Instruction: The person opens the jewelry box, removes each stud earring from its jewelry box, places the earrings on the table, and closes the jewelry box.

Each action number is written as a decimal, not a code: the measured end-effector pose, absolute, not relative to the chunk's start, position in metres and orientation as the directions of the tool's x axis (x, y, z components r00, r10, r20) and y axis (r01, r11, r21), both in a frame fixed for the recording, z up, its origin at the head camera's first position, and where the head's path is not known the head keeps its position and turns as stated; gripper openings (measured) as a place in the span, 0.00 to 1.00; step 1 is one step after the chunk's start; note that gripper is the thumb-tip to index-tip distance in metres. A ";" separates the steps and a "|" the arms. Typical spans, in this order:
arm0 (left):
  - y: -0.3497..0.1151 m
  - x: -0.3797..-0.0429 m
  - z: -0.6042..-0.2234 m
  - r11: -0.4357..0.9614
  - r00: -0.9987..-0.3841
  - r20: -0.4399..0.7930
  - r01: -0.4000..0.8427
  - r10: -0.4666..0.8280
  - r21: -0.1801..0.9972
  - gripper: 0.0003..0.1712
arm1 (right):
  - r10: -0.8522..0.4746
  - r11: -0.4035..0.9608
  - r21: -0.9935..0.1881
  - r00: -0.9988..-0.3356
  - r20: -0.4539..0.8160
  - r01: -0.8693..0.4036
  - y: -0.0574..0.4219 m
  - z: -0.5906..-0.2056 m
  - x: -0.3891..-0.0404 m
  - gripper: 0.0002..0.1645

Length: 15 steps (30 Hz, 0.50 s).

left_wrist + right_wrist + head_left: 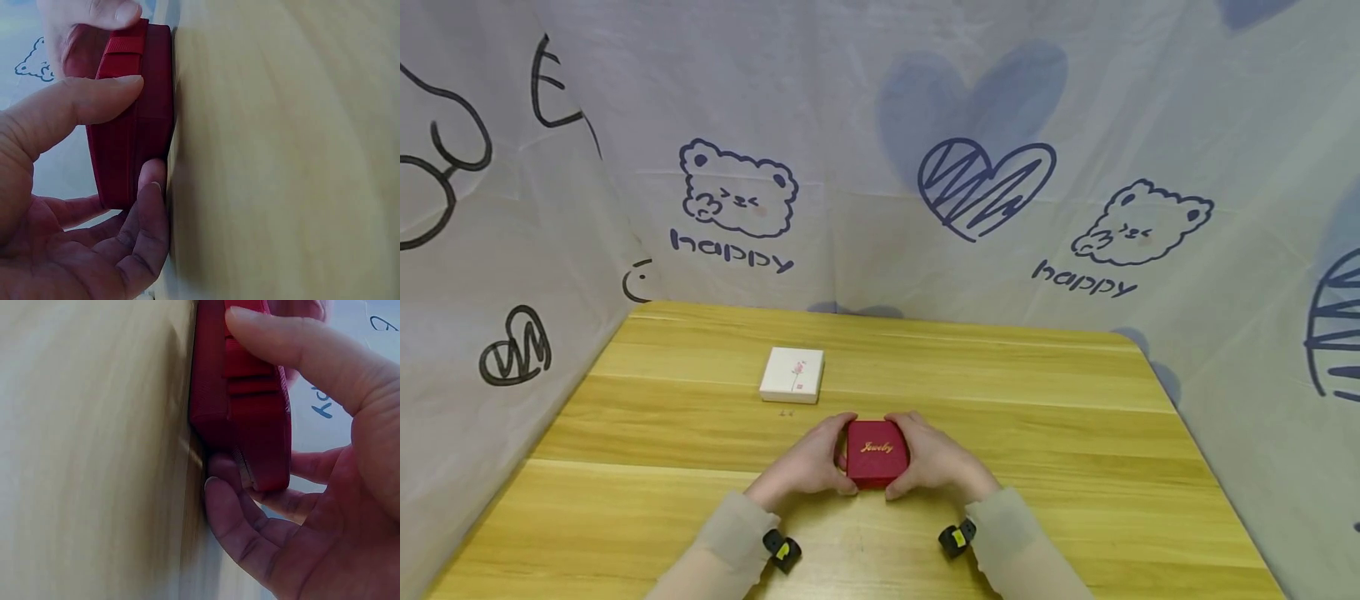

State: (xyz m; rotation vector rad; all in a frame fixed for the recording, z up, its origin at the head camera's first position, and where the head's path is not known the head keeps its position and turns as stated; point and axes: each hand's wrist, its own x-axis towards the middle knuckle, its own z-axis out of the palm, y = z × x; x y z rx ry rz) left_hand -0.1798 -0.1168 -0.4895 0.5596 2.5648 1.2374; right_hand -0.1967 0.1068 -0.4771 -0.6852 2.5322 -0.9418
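Observation:
A small red jewelry box [872,454] with gold "Jewelry" lettering sits low at the middle of the wooden table. My left hand [813,458] grips its left side, and my right hand [935,457] grips the right side. Both thumbs lie at the front near a ribbon bow [127,45], while the other fingers curl round the sides and back. In the right wrist view the box's lid [262,434] overhangs the base, with a pale strip showing under its edge near my fingertips.
A white square box [792,375] with a pink flower print lies behind and to the left. Just in front of it are tiny shiny pieces [786,413]. The wooden table [1060,500] meets printed cloth curtains [865,167] at the back and both sides.

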 end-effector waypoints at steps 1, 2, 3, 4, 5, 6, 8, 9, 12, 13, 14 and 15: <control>-0.117 -0.180 -0.490 0.567 -0.898 -0.048 0.234 0.437 0.790 0.60 | -0.552 0.666 -0.673 -0.820 -0.153 -0.323 0.107 -0.477 -0.196 0.61; -0.117 -0.180 -0.490 0.567 -0.898 -0.048 0.233 0.436 0.790 0.60 | -0.550 0.672 -0.666 -0.820 -0.155 -0.325 0.107 -0.477 -0.196 0.62; -0.117 -0.180 -0.491 0.567 -0.899 -0.050 0.231 0.436 0.790 0.60 | -0.550 0.675 -0.661 -0.821 -0.153 -0.329 0.106 -0.477 -0.196 0.61; -0.117 -0.180 -0.491 0.568 -0.899 -0.050 0.231 0.435 0.790 0.60 | -0.548 0.677 -0.658 -0.823 -0.150 -0.331 0.106 -0.477 -0.195 0.61; -0.117 -0.180 -0.492 0.569 -0.899 -0.048 0.234 0.436 0.789 0.60 | -0.547 0.677 -0.656 -0.825 -0.143 -0.335 0.106 -0.477 -0.195 0.60; -0.117 -0.180 -0.492 0.570 -0.898 -0.047 0.236 0.437 0.787 0.60 | -0.547 0.675 -0.656 -0.826 -0.136 -0.338 0.106 -0.478 -0.195 0.59; -0.117 -0.180 -0.493 0.574 -0.898 -0.048 0.237 0.437 0.783 0.61 | -0.541 0.678 -0.654 -0.830 -0.134 -0.336 0.106 -0.478 -0.195 0.58; -0.116 -0.180 -0.493 0.577 -0.898 -0.048 0.239 0.437 0.781 0.61 | -0.540 0.677 -0.654 -0.831 -0.132 -0.337 0.106 -0.479 -0.195 0.58; -0.115 -0.180 -0.493 0.576 -0.897 -0.042 0.245 0.439 0.780 0.61 | -0.537 0.677 -0.653 -0.834 -0.124 -0.339 0.106 -0.480 -0.196 0.56; -0.115 -0.180 -0.493 0.575 -0.898 -0.043 0.243 0.438 0.781 0.61 | -0.535 0.678 -0.652 -0.836 -0.124 -0.338 0.106 -0.481 -0.196 0.56; -0.115 -0.180 -0.493 0.574 -0.898 -0.043 0.243 0.438 0.782 0.61 | -0.536 0.677 -0.652 -0.835 -0.120 -0.340 0.106 -0.481 -0.197 0.56; -0.115 -0.179 -0.493 0.574 -0.899 -0.044 0.241 0.437 0.782 0.61 | -0.535 0.677 -0.652 -0.836 -0.118 -0.341 0.106 -0.482 -0.197 0.55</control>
